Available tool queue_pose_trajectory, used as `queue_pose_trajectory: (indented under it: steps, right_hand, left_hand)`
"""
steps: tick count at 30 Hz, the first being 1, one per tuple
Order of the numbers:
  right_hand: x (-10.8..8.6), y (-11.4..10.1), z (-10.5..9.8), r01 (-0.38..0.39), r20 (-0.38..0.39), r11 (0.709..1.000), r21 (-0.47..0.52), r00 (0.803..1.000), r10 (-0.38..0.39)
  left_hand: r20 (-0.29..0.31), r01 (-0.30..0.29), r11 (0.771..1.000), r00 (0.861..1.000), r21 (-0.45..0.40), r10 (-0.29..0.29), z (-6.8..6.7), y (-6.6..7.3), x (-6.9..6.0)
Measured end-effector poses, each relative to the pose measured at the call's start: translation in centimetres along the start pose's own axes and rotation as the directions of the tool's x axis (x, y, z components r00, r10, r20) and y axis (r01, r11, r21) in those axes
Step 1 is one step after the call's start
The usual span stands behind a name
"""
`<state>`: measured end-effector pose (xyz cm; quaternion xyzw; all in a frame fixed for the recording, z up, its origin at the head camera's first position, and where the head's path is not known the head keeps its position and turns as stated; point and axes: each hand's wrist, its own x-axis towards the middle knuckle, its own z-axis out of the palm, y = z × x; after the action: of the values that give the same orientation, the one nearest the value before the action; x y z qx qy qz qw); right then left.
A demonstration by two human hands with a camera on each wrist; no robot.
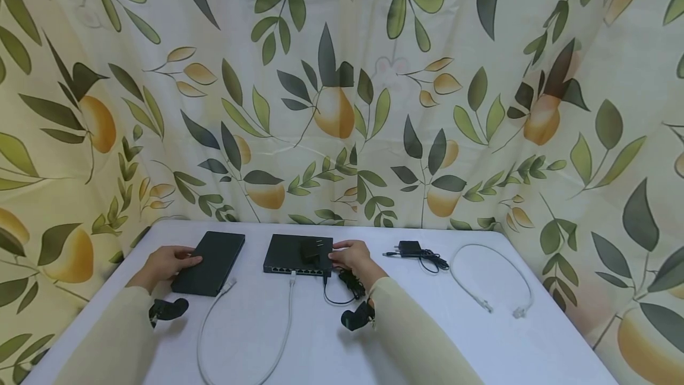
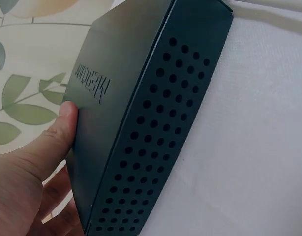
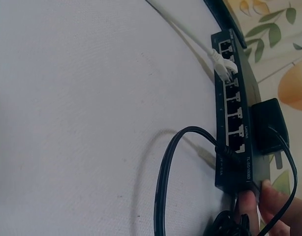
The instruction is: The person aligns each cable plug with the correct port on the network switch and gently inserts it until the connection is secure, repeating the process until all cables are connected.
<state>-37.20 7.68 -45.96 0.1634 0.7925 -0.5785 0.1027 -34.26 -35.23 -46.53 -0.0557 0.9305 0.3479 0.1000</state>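
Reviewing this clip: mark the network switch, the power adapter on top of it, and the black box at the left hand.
Network switch (image 1: 285, 249): head view, bare top face.
Power adapter (image 3: 263, 118): right wrist view, its casing.
Black box (image 2: 161, 118): left wrist view, perforated side.

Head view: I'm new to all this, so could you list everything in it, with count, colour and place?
Vented box: 1, black, left
Network switch: 1, black, centre
Power adapter: 1, black, on the switch, cord plugged into it
Second power adapter: 1, black, right of the switch
Ethernet cable: 1, white, from the switch to the box's edge
Second Ethernet cable: 1, white, far right
Covered table: 1, white, underneath
Leaf-and-fruit fabric: pieces unclear, cream, green and orange, backdrop
Wrist devices: 2, black, one per wrist
Sleeves: 2, cream, both arms
Hands: 2, bare, left gripping the box, right the switch
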Motion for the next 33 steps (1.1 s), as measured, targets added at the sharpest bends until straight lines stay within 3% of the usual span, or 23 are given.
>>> queue_pose_trajectory:
  steps: [11, 20, 26, 33]
  right_hand:
    - [0.0, -0.2, 0.0, 0.003, 0.012, 1.000, -0.005, 1.000, -0.003]
    - [-0.2, -0.5, 0.0, 0.015, 0.016, 0.999, -0.029, 1.000, -0.014]
    - [0.0, -0.4, 0.0, 0.013, 0.003, 1.000, -0.017, 1.000, -0.013]
    - [-0.1, -0.4, 0.0, 0.018, 0.016, 1.000, -0.017, 1.000, -0.018]
  left_hand:
    - [-0.038, 0.008, 1.000, 0.999, 0.009, -0.007, -0.4, -0.8, -1.4]
    - [-0.034, 0.020, 1.000, 0.999, -0.021, -0.021, -0.2, -0.8, -1.8]
    - [-0.053, 0.003, 1.000, 0.999, 0.018, -0.002, -0.2, -0.7, -2.3]
    - [-0.071, 0.013, 1.000, 0.997, 0.013, -0.012, 0.3, -1.5, -3.5]
